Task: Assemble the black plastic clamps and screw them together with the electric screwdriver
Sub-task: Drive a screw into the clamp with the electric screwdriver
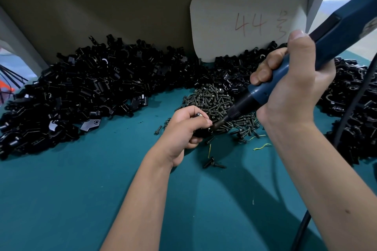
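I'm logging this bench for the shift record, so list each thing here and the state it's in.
left hand: grips a black clamp
right hand: grips the electric screwdriver
electric screwdriver: tilted, tip at the clamp
screw pile: loose heap
clamp parts: heaped, unassembled
white card: upright, marked 44

1. The number "44" was written by hand in red on a white card (247,20), which leaned against the back wall behind the black parts
2. One more red handwritten sign stood to the right of the number on the same card, but it could not be read clearly
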{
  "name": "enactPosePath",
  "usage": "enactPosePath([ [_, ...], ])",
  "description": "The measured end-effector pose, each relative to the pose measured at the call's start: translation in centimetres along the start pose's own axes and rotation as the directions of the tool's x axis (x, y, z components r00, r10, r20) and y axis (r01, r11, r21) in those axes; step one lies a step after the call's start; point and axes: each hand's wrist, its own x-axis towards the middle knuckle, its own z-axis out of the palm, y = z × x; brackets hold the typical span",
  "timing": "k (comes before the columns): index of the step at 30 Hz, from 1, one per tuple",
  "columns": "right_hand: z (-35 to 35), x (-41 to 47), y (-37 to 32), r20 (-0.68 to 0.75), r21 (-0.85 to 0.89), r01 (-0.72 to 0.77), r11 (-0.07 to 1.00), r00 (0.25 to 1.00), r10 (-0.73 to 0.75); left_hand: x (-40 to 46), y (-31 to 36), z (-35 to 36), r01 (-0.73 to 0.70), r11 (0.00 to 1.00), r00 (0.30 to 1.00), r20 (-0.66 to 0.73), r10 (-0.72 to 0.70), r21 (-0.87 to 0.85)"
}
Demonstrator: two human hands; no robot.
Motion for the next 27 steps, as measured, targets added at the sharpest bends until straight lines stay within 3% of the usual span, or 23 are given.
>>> enactPosePath([
  [27,0.48,-0.68,0.19,0.049,0.018,0.017,1.000,0.999,-0.017,0.10,-0.03,-0.15,0.013,1.000,1.000,-0.007,-0.013,-0.018],
])
